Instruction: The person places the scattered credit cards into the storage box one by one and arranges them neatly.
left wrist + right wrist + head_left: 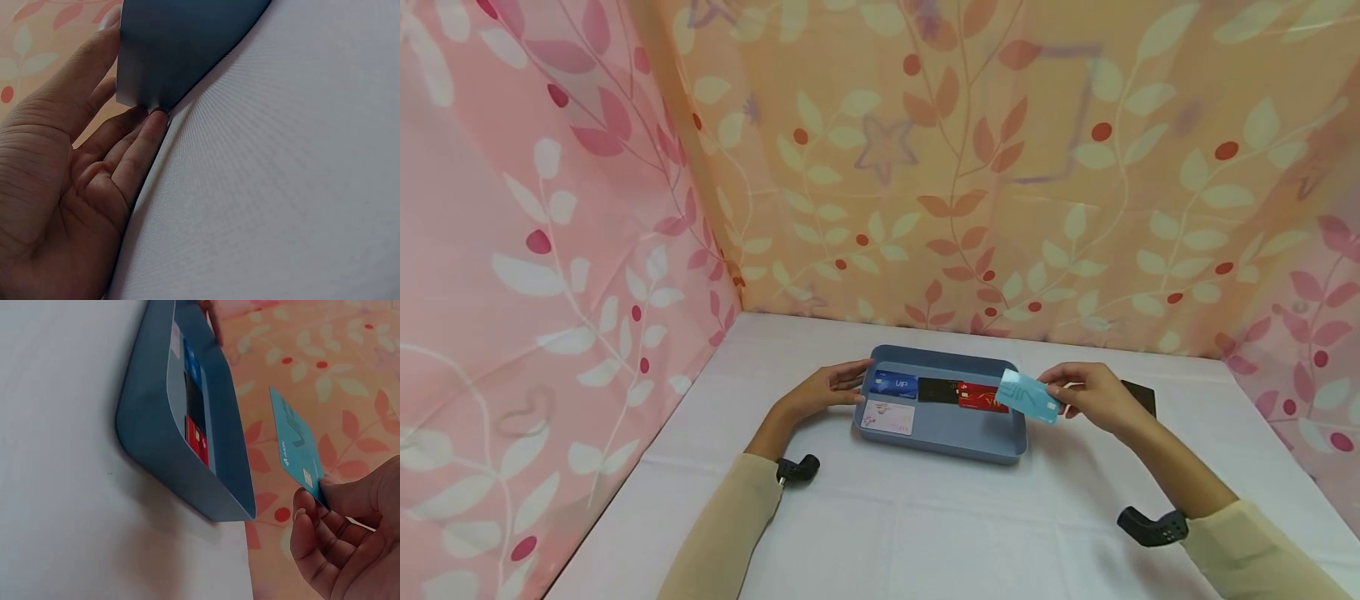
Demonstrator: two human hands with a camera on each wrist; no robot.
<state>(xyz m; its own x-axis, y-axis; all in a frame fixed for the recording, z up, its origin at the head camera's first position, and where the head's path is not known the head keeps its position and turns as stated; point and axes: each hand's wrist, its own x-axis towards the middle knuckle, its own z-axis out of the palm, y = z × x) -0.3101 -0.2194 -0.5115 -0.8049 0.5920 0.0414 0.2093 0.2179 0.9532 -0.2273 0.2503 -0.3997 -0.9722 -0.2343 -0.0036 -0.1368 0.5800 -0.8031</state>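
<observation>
My right hand (1097, 400) pinches a light-blue plastic card (1026, 395) by one end, between thumb and fingers. In the head view the card overlaps the right end of a blue-grey tray (955, 433); in the right wrist view its chip (307, 477) and lettering show, and it is raised off the table. My left hand (823, 390) touches the tray's left end, with fingertips at the foot of the wall in the left wrist view. Inside the tray lie a blue VIP card (895, 384), a black card (937, 390), a red card (982, 398) and a pale pink-white card (887, 417).
A dark flat object (1141, 396) lies on the white tablecloth (925, 525) behind my right wrist, partly hidden. Patterned cloth (940, 167) hangs behind the table and at both sides. A black wrist camera (797, 469) sits on my left wrist, another (1152, 527) on my right.
</observation>
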